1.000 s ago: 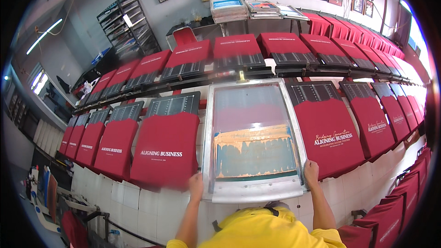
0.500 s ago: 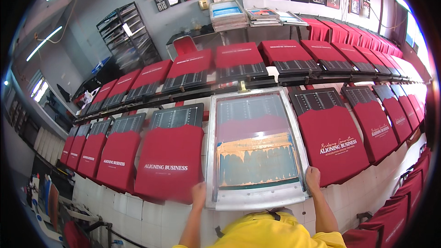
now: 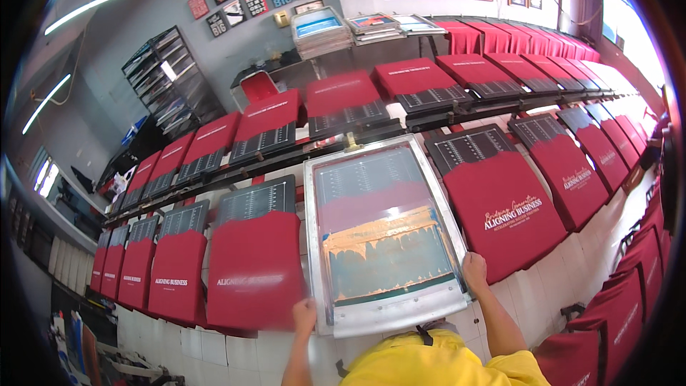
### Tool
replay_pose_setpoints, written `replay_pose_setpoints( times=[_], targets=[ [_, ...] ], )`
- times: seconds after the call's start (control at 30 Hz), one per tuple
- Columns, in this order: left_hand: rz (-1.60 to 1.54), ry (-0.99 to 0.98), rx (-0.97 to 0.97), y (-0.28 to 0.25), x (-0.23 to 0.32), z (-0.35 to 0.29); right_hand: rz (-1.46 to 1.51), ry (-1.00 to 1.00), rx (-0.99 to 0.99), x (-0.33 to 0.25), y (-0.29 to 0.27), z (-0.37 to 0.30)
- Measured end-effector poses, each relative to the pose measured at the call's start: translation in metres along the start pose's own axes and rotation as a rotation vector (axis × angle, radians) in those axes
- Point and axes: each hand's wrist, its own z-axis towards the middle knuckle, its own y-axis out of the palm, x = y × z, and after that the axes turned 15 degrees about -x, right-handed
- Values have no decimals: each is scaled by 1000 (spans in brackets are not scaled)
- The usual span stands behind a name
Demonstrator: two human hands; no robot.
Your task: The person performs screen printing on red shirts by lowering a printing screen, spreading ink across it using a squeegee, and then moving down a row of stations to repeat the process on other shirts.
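A screen printing frame [image 3: 441,232] with a silver metal rim lies over one of the printing boards in front of me. Orange-tan ink [image 3: 357,238] is smeared across its translucent mesh, and through the upper part a red shirt and a dark gridded board show faintly. My left hand [image 3: 305,317] is closed at the frame's lower left edge. My right hand [image 3: 474,274] grips the lower right edge, its fingers curled around the rim. The fingertips of both hands are partly hidden.
Red shirts [image 3: 254,254] with pale lettering lie on boards to the left, and another printed red shirt [image 3: 500,221] lies close by on the right. Beyond a dark rail [image 3: 325,144] runs a second row of shirts. Stacked screens [image 3: 321,32] stand at the back. More red shirts [image 3: 614,329] hang at lower right.
My view has turned and tilted a little, so the scene sits differently. Both hands stay at the frame's lower edges, and the frame keeps its place between the neighbouring shirts.
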Motion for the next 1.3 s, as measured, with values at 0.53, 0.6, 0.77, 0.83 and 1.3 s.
replay_pose_setpoints(
  times=[0.53, 0.6, 0.77, 0.83, 1.3],
  targets=[
    [-181, 134, -934, 64, 65, -114, -618, -1109, -503, -87, -12, -119],
    [-180, 163, -997, 91, 50, -117, -663, -1087, -524, -100, -17, -113],
    [-424, -57, -1108, 119, 71, -123, -744, -874, -473, -117, 0, -106],
    [-506, -75, -1062, 122, 73, -123, -724, -869, -469, -124, 0, -106],
    [-724, -312, -913, 134, 92, -119, -651, -988, -202, -154, 31, 32]
  ],
)
